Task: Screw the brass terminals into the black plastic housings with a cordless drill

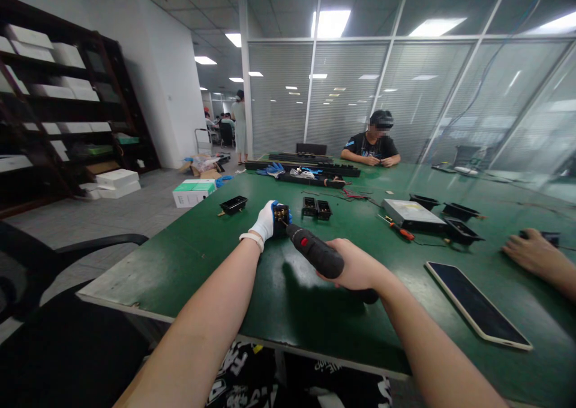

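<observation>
I judge the small black boxy plastic part with brass-coloured fittings [281,212] to be light and stiff, its smooth walls perhaps slippery and the fittings its fragile point, so I would take it by the outer sides. It sits at the tip of the black cordless drill with a red button [315,252]; whether they touch, I cannot tell. My white-and-blue-gloved left hand [269,218], just left of the drill's tip, grasps the part, fittings exposed. My bare right hand [355,265] is clenched around the drill's handle.
</observation>
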`<state>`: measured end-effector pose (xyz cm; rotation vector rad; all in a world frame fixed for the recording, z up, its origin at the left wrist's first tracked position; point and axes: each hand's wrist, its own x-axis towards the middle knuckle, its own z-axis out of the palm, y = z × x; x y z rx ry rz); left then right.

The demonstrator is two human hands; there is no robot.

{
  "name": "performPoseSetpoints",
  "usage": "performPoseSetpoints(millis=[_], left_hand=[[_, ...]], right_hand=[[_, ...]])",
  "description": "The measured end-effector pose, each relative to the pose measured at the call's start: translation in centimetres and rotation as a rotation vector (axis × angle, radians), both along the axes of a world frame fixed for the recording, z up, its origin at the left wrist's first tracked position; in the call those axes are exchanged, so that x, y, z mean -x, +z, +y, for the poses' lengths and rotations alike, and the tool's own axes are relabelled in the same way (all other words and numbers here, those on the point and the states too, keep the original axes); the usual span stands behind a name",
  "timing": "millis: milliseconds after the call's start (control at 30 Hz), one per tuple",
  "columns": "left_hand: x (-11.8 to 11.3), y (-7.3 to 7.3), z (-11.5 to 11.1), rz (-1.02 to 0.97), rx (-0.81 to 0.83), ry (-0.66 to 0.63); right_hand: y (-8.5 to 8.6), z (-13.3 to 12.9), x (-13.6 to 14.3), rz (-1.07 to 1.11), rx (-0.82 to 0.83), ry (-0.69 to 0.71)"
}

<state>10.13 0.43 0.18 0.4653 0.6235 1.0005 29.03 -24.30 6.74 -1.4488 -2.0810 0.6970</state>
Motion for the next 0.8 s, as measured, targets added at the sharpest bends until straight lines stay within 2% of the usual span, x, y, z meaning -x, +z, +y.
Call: performPoseSetpoints(millis=[233,433,800], left_hand=[[-0.07,-0.07,0.08,0.058,-0.02,-0.014],[0.01,0.0,0.01,0.063,-0.03,-0.028],[0.06,0.14,-0.2,0.046,0.008,-0.009]], right_hand=[[0.38,-0.2,0.18,-0.005,0.029,-0.035],[0.46,-0.15,0.1,-0.018,0.002,0.021],[0.46,-0.22,0.24,0.009,0.024,-0.023]])
